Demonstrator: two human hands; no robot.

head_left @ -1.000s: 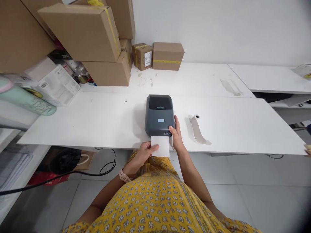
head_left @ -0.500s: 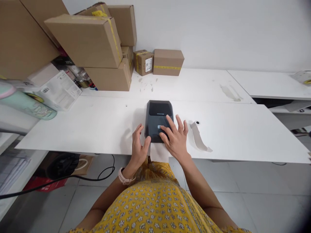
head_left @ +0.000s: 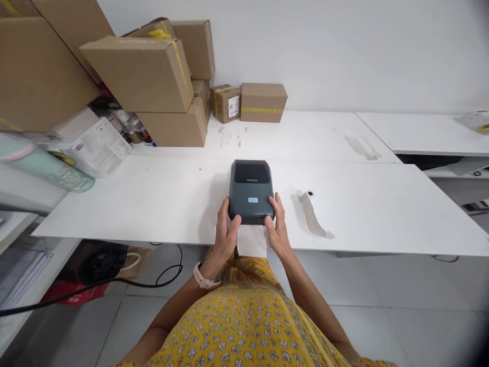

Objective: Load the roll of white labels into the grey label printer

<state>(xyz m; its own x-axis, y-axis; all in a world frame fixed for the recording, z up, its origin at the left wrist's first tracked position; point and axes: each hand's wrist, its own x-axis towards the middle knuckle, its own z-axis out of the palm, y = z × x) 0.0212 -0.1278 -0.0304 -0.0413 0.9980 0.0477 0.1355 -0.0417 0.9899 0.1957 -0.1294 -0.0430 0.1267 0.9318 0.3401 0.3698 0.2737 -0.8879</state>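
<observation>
A dark grey label printer (head_left: 251, 191) with a black window and a light blue button sits near the front edge of the white table. White paper (head_left: 251, 241) sticks out of its near end and hangs past the table edge. My left hand (head_left: 227, 232) grips the printer's near left corner, thumb on top. At the near right corner, my right hand (head_left: 278, 227) holds it the same way, with the thumb by a small latch or slot. To the right of the printer lies a small paper roll (head_left: 310, 194) with a curled strip trailing toward me.
Cardboard boxes (head_left: 141, 76) are stacked at the back left, with two smaller boxes (head_left: 263, 103) against the wall. A mint bottle (head_left: 49, 165) lies at the left beside a white carton (head_left: 101, 148). Below the table, a black cable (head_left: 145, 283) crosses on the left.
My right hand has left the blue button on top and taken hold of the printer's near right corner. My left hand has closed in on the left side.
</observation>
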